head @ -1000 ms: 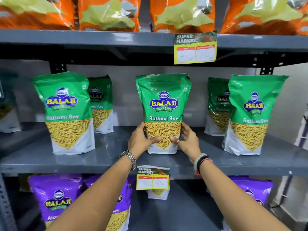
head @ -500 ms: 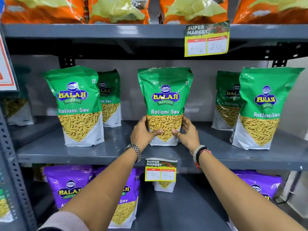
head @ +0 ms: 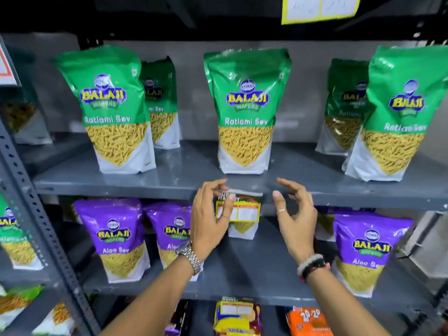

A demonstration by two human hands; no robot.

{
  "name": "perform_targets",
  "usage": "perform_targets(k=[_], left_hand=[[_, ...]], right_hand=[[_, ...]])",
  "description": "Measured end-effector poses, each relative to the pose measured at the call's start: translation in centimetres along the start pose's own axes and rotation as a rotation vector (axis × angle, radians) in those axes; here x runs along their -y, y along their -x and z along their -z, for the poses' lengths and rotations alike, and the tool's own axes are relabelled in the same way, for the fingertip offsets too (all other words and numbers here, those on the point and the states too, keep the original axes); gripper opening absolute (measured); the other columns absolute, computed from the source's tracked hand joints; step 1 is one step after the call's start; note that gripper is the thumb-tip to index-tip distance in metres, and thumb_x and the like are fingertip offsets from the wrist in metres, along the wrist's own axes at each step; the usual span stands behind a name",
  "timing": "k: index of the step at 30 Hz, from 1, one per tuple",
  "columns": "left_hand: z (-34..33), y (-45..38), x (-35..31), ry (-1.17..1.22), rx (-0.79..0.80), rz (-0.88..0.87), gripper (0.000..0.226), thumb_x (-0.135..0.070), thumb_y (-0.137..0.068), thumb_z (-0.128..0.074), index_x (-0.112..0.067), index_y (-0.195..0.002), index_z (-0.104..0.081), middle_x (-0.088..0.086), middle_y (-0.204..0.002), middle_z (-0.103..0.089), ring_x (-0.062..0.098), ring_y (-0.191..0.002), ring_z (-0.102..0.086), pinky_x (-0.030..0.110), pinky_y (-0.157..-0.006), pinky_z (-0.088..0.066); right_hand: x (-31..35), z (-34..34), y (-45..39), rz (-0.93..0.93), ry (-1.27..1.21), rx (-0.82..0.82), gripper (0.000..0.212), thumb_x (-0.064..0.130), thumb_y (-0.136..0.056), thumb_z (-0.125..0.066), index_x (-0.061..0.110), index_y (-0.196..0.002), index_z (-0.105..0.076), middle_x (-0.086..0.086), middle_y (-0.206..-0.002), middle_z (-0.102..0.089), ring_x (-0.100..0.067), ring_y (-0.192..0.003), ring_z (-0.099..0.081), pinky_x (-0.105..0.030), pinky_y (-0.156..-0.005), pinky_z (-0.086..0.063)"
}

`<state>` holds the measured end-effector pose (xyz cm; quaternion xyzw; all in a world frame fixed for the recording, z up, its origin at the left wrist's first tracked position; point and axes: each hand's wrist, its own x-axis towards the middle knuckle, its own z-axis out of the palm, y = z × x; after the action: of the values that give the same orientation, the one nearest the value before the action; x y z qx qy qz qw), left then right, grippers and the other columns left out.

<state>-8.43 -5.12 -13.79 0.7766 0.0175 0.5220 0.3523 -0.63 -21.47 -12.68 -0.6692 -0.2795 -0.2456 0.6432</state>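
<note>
Head view, middle of frame. Noted centre Ratlami Sev pouch (head: pixel 246 112) standing upright on grey middle shelf (head: pixel 186 174), base close to the front lip, well apart from front left Ratlami Sev pouch (head: pixel 109 110) and front right Ratlami Sev pouch (head: pixel 392 112). Found left hand (head: pixel 209 221) and right hand (head: pixel 297 219) below the pouch base, in front of the shelf lip. Palms facing each other, fingers spread and loosely curved, gripping nothing, clear of the pouch.

Risks, as judgement only:
- Tall pouch on a narrow base near the lip. Likely to tip forward off the shelf after a knock from rising fingertips or a bump to the shelf.
- Left hand overlapping the price tag (head: pixel 246 210) fixed to the lip. Could snag it and pull it loose.
- Watch (head: pixel 190 257) on the left wrist close to an Aloo Sev pouch (head: pixel 169 229) on the lower shelf. Could brush and topple it.

Hidden or unclear:
- Cannot confirm contact between left fingers and price tag; digits on that tag blurred.
- Upper price tag (head: pixel 320 8) cut off by top edge of frame, figures unreadable.
- Small pouch (head: pixel 242 230) behind the lower tag mostly covered, label unseen.
- Rear left Ratlami Sev pouch (head: pixel 161 103) and rear right Ratlami Sev pouch (head: pixel 344 105) half screened by the front ones.
- Packets along bottom edge of frame cropped.
</note>
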Motion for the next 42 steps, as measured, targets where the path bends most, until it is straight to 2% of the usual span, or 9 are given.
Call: perform_targets(k=[9, 12, 17, 20, 22, 25, 29, 35, 42], left_hand=[[0.2, 10.5, 8.1, -0.136, 0.150, 0.365, 0.022, -0.028, -0.090, -0.054, -0.012, -0.106, -0.053, 0.001, -0.104, -0.056, 0.021, -0.098, -0.057, 0.038, -0.090, -0.048], [0.9, 11.9, 11.7, -0.118, 0.077, 0.631, 0.030, -0.023, -0.088, -0.057, -0.003, -0.110, -0.051, 0.017, -0.112, -0.059, 0.033, -0.102, -0.059, 0.046, -0.094, -0.047], [3.9, 13.4, 17.5, -0.188, -0.063, 0.880, 0.027, -0.015, -0.089, -0.057, 0.005, -0.106, -0.050, 0.035, -0.106, -0.056, 0.046, -0.094, -0.059, 0.058, -0.090, -0.047], [5.4, 13.3, 20.1, -0.154, -0.054, 1.000, 0.045, -0.017, -0.088, -0.060, 0.009, -0.118, -0.040, 0.036, -0.120, -0.051, 0.044, -0.112, -0.055, 0.051, -0.102, -0.042], [6.0, 12.9, 21.1, -0.147, 0.024, 1.032, 0.058, -0.020, -0.086, -0.063, 0.010, -0.126, -0.033, 0.032, -0.128, -0.048, 0.038, -0.118, -0.053, 0.037, -0.103, -0.040], [6.6, 12.5, 22.5, -0.018, 0.156, 0.969, 0.048, -0.010, -0.085, -0.063, 0.007, -0.123, -0.039, 0.023, -0.109, -0.058, 0.029, -0.101, -0.058, 0.041, -0.096, -0.045], [7.1, 12.9, 24.2, 0.040, 0.245, 0.969, 0.042, -0.017, -0.081, -0.070, -0.011, -0.115, -0.047, 0.015, -0.108, -0.066, 0.019, -0.098, -0.060, 0.044, -0.102, -0.046], [5.6, 13.1, 23.7, 0.035, 0.263, 1.090, 0.080, -0.070, -0.034, -0.079, -0.027, -0.093, -0.045, 0.006, -0.087, -0.065, 0.021, -0.090, -0.064, 0.041, -0.095, -0.049], [0.0, 13.7, 19.4, -0.049, 0.358, 1.005, 0.065, -0.055, -0.053, -0.082, -0.027, -0.105, -0.053, -0.006, -0.100, -0.072, 0.018, -0.090, -0.070, 0.034, -0.083, -0.053]], right_hand=[[-7.3, -3.0, 9.1, -0.272, 0.086, 0.132, 0.016, 0.019, -0.082, -0.063, 0.022, -0.098, -0.061, 0.006, -0.099, -0.064, -0.016, -0.100, -0.057, -0.023, -0.089, -0.043], [-9.7, -5.3, 10.5, -0.397, 0.120, 0.269, 0.019, 0.020, -0.083, -0.063, 0.017, -0.102, -0.060, 0.001, -0.107, -0.067, -0.020, -0.106, -0.058, -0.036, -0.095, -0.045], [-12.2, -10.3, 12.4, -0.574, 0.121, 0.439, 0.028, 0.025, -0.085, -0.061, 0.016, -0.111, -0.058, -0.004, -0.118, -0.066, -0.022, -0.111, -0.060, -0.034, -0.096, -0.045], [-13.7, -13.7, 13.1, -0.633, 0.186, 0.559, 0.044, 0.029, -0.085, -0.061, 0.016, -0.125, -0.050, -0.010, -0.125, -0.062, -0.030, -0.112, -0.059, -0.040, -0.095, -0.047], [-14.5, -15.9, 13.4, -0.701, 0.200, 0.609, 0.055, 0.030, -0.084, -0.062, 0.013, -0.133, -0.042, -0.013, -0.132, -0.056, -0.030, -0.119, -0.055, -0.036, -0.099, -0.044], [-14.9, -18.1, 14.2, -0.750, 0.081, 0.588, 0.048, 0.012, -0.084, -0.062, 0.001, -0.127, -0.045, -0.021, -0.130, -0.056, -0.023, -0.111, -0.057, -0.007, -0.086, -0.041], [-15.7, -19.6, 15.4, -0.836, -0.049, 0.539, 0.036, 0.010, -0.084, -0.062, 0.009, -0.118, -0.051, -0.012, -0.111, -0.065, -0.031, -0.108, -0.061, -0.040, -0.097, -0.049], [-16.5, -17.8, 15.0, -0.885, -0.026, 0.376, 0.027, 0.007, -0.080, -0.065, 0.009, -0.106, -0.056, -0.012, -0.101, -0.068, -0.033, -0.102, -0.064, -0.042, -0.095, -0.050], [-18.0, -10.8, 13.3, -0.863, 0.063, 0.261, 0.028, 0.001, -0.079, -0.065, 0.002, -0.106, -0.056, -0.010, -0.099, -0.066, -0.021, -0.091, -0.062, -0.036, -0.088, -0.051]])
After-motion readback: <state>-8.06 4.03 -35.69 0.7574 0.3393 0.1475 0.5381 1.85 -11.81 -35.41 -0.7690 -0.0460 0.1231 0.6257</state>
